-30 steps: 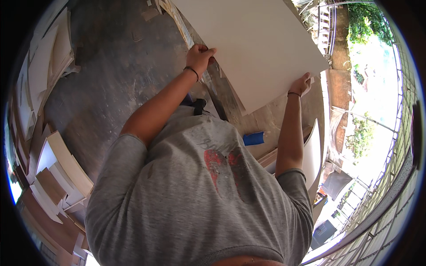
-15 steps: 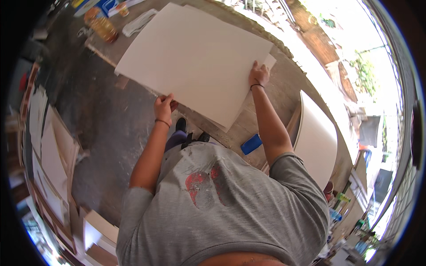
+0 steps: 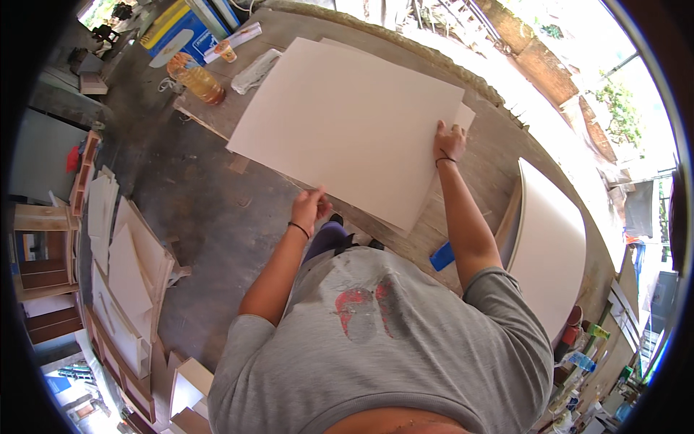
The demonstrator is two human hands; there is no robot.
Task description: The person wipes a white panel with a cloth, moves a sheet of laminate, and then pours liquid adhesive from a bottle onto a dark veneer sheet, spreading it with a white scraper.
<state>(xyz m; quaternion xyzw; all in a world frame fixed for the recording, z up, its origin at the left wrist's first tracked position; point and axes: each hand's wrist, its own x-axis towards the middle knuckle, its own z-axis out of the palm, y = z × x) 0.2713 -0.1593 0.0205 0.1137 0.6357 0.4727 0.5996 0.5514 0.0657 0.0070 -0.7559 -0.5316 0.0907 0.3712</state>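
A large cream-white board (image 3: 347, 123) lies flat on the wooden workbench (image 3: 499, 152). My left hand (image 3: 311, 208) pinches the board's near edge, close to its near-left corner. My right hand (image 3: 450, 140) rests flat on the board's right end, fingers spread over the corner. A second, smaller pale sheet peeks out beneath the board at that right corner. Both my forearms reach up from my grey shirt at the bottom of the view.
An amber bottle (image 3: 195, 81), a plastic bag (image 3: 254, 71) and blue boxes (image 3: 181, 25) sit at the bench's far left. A curved white panel (image 3: 549, 246) stands at the right, a blue block (image 3: 442, 256) beside it. Stacked white boards (image 3: 126, 282) lean on the floor at left.
The board, earlier held tilted up close in front of me, has come down flat onto the bench. My hands have stayed on its edges and the view has swung toward the bench.
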